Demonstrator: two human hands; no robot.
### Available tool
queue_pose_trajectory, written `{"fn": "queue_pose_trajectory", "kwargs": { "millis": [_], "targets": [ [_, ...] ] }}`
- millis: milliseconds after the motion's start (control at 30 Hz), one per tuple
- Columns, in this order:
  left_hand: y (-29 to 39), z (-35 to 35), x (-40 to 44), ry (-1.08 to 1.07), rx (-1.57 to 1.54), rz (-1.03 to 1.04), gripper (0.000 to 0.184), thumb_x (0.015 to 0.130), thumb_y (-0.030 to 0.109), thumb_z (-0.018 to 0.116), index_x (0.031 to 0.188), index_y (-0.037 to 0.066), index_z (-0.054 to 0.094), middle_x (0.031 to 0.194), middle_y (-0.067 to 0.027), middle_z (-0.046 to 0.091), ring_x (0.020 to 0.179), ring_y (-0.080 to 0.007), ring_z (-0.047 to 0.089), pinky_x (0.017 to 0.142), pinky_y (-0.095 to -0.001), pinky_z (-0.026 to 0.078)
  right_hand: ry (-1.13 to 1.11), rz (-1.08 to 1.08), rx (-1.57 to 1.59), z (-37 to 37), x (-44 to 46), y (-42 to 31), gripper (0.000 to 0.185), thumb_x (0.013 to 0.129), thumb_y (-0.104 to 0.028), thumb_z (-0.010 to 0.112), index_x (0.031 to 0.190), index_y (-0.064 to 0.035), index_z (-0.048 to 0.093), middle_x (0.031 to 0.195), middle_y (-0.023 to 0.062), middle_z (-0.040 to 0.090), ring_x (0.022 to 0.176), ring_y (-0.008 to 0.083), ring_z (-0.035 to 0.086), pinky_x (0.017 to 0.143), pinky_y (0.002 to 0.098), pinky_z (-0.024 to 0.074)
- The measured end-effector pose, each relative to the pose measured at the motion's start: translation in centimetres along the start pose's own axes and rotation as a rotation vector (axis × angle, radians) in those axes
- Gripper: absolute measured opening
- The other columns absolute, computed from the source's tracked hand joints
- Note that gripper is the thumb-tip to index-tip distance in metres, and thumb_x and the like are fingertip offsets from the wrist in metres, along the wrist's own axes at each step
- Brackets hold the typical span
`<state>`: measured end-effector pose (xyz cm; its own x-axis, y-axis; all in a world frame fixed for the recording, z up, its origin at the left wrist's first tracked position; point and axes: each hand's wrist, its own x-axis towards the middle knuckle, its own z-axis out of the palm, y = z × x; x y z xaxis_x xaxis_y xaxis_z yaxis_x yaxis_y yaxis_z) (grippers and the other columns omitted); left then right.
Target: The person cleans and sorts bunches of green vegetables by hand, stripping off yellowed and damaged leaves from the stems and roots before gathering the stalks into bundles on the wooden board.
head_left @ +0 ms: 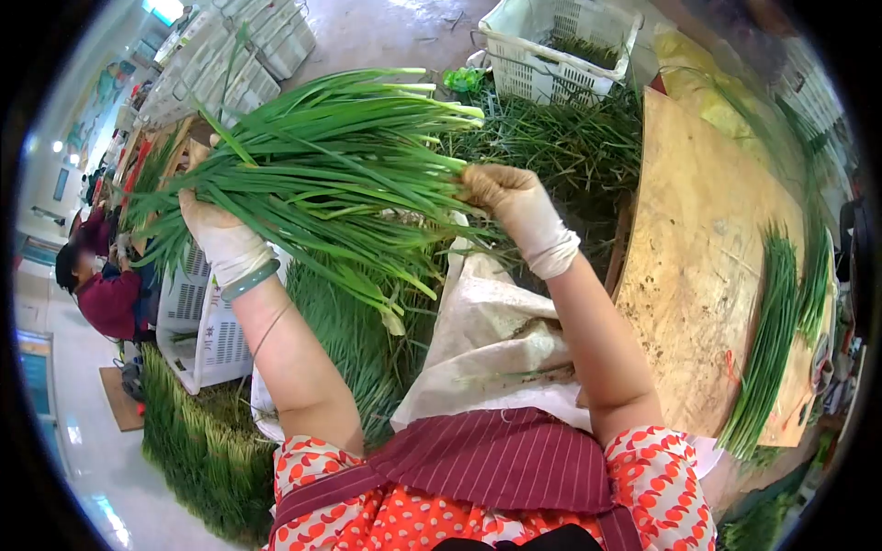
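Observation:
A large loose bunch of long green leafy stalks (322, 165) spreads across the upper middle of the head view, its pale ends to the right. My left hand (219, 230), in a whitish glove with a green bangle at the wrist, is wrapped round the leafy left end from below. My right hand (516, 209), in a glove with dirty fingertips, is closed in a pinch at the pale ends on the right side. Whether it grips one stalk or several is too small to tell. A whitish cloth (487, 331) lies below the bunch, between my arms.
A wooden board (689, 275) at right bears a neat green bundle (764, 340). Loose leaves (570, 138) lie before a white crate (524, 69). Another crate (216, 340) and stacked bundles (207, 441) stand at left, near a person in dark red (108, 298).

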<state>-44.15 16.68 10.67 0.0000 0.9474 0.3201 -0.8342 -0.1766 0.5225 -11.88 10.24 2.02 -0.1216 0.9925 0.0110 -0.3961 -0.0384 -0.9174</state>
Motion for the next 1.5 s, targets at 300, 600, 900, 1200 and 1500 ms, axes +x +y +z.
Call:
{"fn": "queue_pose_trajectory", "kwargs": {
  "millis": [300,600,900,1200,1500],
  "targets": [
    [-0.5,2.0,-0.1,0.372,0.37,0.221,0.03,0.09,0.026,0.036,0.105,0.004,0.05,0.102,-0.0144,0.058,0.089,-0.028,0.056,0.079,-0.0419,0.048,-0.058,0.067,-0.025,-5.0,-0.9,0.1,0.033,0.082,-0.026,0.059,0.107,-0.0044,0.054,0.095,0.0089,0.06,0.069,0.0109,0.056,0.062,0.0244,0.0467],
    [-1.0,2.9,0.7,0.305,0.428,0.309,0.02,0.088,0.013,0.044,0.105,0.002,0.048,0.1,-0.0137,0.059,0.088,-0.026,0.058,0.074,-0.039,0.051,-0.389,0.532,-0.194,1.0,-2.3,4.3,0.031,0.087,-0.012,0.056,0.115,-0.0002,0.051,0.073,-0.0013,0.059,0.053,0.0036,0.043,0.048,0.0172,0.0349],
    [-3.3,2.7,4.4,0.371,0.493,0.323,0.028,0.09,0.016,0.036,0.107,-0.002,0.05,0.104,-0.0205,0.056,0.094,-0.0299,0.057,0.086,-0.042,0.047,-0.095,0.337,-0.194,-4.0,-5.2,1.0,0.023,0.092,-0.021,0.046,0.083,-0.0019,0.057,0.075,0.0014,0.058,0.052,0.0025,0.033,0.046,0.0163,0.0276],
    [-2.9,2.2,9.9,0.483,0.148,0.2,0.023,0.088,0.021,0.039,0.089,-0.001,0.047,0.086,-0.0159,0.054,0.078,-0.0289,0.055,0.075,-0.0431,0.049,-0.121,0.328,-0.398,-5.3,-9.7,-4.5,0.024,0.092,-0.02,0.046,0.081,-0.0033,0.058,0.07,0.001,0.057,0.05,0.0028,0.033,0.046,0.0172,0.0285],
    [-0.3,2.9,12.1,0.664,0.392,0.346,0.032,0.088,0.03,0.043,0.096,0.0,0.051,0.09,-0.012,0.058,0.08,-0.0228,0.056,0.076,-0.0331,0.047,0.274,0.072,-0.465,-15.9,-9.3,-5.5,0.025,0.086,-0.023,0.052,0.103,-0.0044,0.056,0.063,0.0015,0.048,0.052,0.0103,0.044,0.048,0.024,0.0357]
  ]
}}
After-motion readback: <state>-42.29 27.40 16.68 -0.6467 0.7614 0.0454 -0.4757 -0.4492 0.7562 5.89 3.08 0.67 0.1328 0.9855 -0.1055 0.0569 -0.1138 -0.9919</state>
